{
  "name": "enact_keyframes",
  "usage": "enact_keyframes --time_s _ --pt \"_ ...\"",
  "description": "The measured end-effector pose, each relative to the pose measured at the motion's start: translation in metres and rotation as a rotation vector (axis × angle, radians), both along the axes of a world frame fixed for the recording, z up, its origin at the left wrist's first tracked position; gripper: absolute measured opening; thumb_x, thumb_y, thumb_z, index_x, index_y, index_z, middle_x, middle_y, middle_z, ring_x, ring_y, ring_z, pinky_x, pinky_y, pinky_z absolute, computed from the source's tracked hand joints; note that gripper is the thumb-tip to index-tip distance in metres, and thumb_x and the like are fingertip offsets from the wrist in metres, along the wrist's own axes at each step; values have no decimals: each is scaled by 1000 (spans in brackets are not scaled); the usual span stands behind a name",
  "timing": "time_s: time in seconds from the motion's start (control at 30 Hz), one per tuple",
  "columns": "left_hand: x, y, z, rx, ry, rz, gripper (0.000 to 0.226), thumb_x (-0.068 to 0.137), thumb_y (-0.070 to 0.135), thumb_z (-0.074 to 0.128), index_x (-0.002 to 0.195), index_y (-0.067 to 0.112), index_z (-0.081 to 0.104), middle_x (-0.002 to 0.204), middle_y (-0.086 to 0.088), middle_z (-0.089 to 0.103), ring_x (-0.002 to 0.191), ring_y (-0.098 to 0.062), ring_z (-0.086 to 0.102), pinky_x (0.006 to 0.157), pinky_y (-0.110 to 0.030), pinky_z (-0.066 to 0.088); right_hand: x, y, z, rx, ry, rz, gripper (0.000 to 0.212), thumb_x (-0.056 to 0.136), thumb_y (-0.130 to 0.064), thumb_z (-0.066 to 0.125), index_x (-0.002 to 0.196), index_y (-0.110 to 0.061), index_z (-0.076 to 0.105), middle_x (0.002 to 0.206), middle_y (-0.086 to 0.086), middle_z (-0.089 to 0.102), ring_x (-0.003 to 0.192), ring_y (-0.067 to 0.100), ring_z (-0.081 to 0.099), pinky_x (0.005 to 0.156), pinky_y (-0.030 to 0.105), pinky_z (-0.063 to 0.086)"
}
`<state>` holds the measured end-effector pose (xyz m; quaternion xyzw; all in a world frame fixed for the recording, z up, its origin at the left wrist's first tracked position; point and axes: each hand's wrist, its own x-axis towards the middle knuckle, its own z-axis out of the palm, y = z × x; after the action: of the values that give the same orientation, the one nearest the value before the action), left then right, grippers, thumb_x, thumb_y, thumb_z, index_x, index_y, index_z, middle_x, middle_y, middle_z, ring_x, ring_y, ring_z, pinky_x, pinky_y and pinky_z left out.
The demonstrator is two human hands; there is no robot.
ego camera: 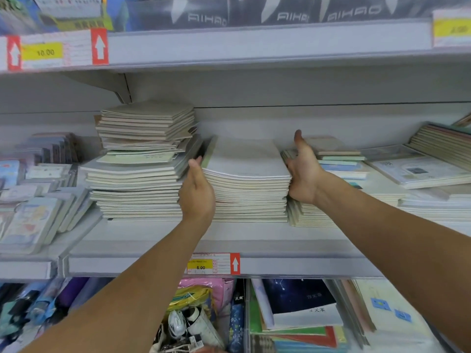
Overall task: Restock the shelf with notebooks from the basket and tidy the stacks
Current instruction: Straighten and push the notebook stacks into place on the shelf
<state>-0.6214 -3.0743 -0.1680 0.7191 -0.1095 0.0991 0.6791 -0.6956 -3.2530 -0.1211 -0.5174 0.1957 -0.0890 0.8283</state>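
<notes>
- Two hands flanked the middle stack [246, 184] of pale notebooks on the shelf [219, 240], one against each side.
- The left hand [197, 193] lay flat against the stack's left edge, fingers straight and reaching back between it and the taller left stack [137, 169]; the fingertips were hidden in that gap.
- The right hand [303, 171] pressed the stack's right edge with an open palm, thumb raised and pointing toward the back wall; its other fingers were hidden behind the palm and the notebooks.
- Top notebooks of the middle stack sagged forward over the front edge, the lower ones lying square.
- The left stack was uneven: its upper notebooks sat turned at an angle to the ones below.
- A lower right stack [313, 212] touched the middle stack, partly covered by the right wrist; smaller notebooks [339, 156] lay behind it.
- A price tag [212, 263] on the shelf lip read 6.00; its small print was too blurred to read.
- The upper shelf's goods were cut off by the frame's top, and items at the far left were blurred.
- No basket was in view.
</notes>
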Motion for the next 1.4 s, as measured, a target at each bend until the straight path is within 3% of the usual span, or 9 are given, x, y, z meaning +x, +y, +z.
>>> enact_keyframes --time_s 0.13,0.27,0.5,0.67,0.73,0.83,0.97,1.17,1.4 --pt "7 -2 -11 -44 -53 40 61 100 58 14 136 30 55 133 -12 60 127 -29 52 113 -44 35 4 -1 -5 -1 -28 -67 83 84 -81 38 128 -15 62 114 13 72 105 32 69 86 39 55" --pt "-1 -11 -3 -139 5 0 52 106 42 17 150 20 32 155 2 33 143 -11 26 103 -13 14 9 7 -7 -24 -47 -59 83 79 -86 36 125 -22 64 115 14 72 106 37 68 99 49 50" --pt "-12 6 3 211 -11 -117 73 92 60 47 149 20 25 136 4 46 127 -15 42 104 -29 29 17 -18 -18 -123 94 -167 136 28 -104 46 146 -37 41 147 6 50 126 32 55 105 62 39" --pt "-6 33 -14 384 -141 -235 109 79 21 80 154 22 1 136 -1 54 125 -20 52 98 -24 38 -21 11 -7 -235 108 -39 75 82 -80 44 126 -22 62 115 6 72 106 26 67 94 42 51" --pt "-2 36 -18 461 -222 -164 110 81 15 77 155 26 -4 123 -8 65 112 -27 61 91 -30 46 -30 9 -13 -381 95 33 53 86 -46 69 127 -12 62 116 5 72 107 22 67 105 40 47" --pt "2 35 -21 520 -264 -105 105 82 20 77 155 25 1 83 -4 65 78 -24 63 67 -30 47 -30 10 -17 -855 295 19 51 68 -2 85 111 2 57 106 15 69 95 27 68 85 37 57" --pt "13 40 -27 433 -289 -155 100 76 26 82 153 24 18 107 -1 70 95 -20 66 87 -36 54 -27 22 -1 -1368 479 -37 50 65 -14 91 100 -6 55 101 11 60 95 29 60 73 28 44" --pt "22 36 -42 376 -368 -139 54 84 33 73 129 19 46 107 2 71 96 -21 68 86 -44 55 -24 12 1 -1491 456 -57 44 59 -22 95 69 -11 53 73 2 56 77 22 55 55 24 37" --pt "12 36 -32 407 -263 -184 73 83 28 76 142 19 33 118 1 65 108 -21 61 97 -40 49 -27 23 -3 -1462 469 -84 44 67 -23 91 86 -7 55 90 9 57 86 24 56 69 26 40"
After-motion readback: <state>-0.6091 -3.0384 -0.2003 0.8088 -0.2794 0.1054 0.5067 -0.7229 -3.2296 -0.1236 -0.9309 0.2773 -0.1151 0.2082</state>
